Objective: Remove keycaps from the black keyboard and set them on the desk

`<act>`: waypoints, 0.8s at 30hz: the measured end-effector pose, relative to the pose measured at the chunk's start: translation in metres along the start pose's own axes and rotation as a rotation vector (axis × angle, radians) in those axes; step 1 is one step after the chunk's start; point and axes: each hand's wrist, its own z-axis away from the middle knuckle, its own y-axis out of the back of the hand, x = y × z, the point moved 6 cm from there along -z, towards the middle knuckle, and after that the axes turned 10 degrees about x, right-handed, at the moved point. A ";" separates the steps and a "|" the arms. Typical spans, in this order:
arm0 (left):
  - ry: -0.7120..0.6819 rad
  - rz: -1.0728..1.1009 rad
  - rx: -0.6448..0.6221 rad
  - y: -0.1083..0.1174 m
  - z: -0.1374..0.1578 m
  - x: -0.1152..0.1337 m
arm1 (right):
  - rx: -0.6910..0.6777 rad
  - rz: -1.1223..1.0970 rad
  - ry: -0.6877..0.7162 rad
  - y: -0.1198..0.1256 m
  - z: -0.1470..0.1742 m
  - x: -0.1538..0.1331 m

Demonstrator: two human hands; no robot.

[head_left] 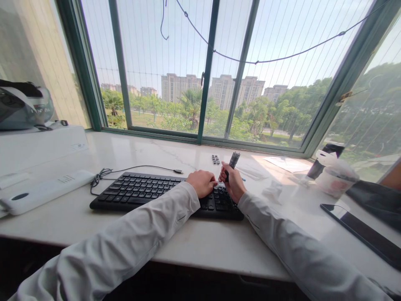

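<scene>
A black keyboard [138,188] lies on the white counter, its number-pad end under both hands. My left hand [201,183] is over the right part of the keyboard, its fingers curled down toward the keys; whatever is at the fingertips is hidden. Close beside it, my right hand [232,182] is closed around a short dark tool [234,159] held upright, with a ragged greyish top end. Its lower end is hidden by the hand, just above the number pad. Several loose keycaps [215,159] lie in a small cluster behind the hands.
The keyboard's USB cable [150,166] runs along its back edge. Left stand a long white device [52,192] and a white box [44,144]. To the right are clear plastic wrapping [272,190], a bagged tub [335,179] and a dark phone-like slab [363,230]. Windows close off the back.
</scene>
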 end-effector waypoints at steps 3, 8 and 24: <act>0.002 0.013 -0.003 -0.001 -0.001 -0.001 | -0.012 -0.023 -0.001 -0.001 0.001 0.001; -0.021 0.083 -0.048 -0.005 -0.004 -0.001 | -0.075 -0.076 -0.020 -0.003 -0.001 0.002; 0.078 0.237 -0.016 -0.014 -0.007 -0.010 | -0.088 0.026 0.122 -0.002 0.001 0.005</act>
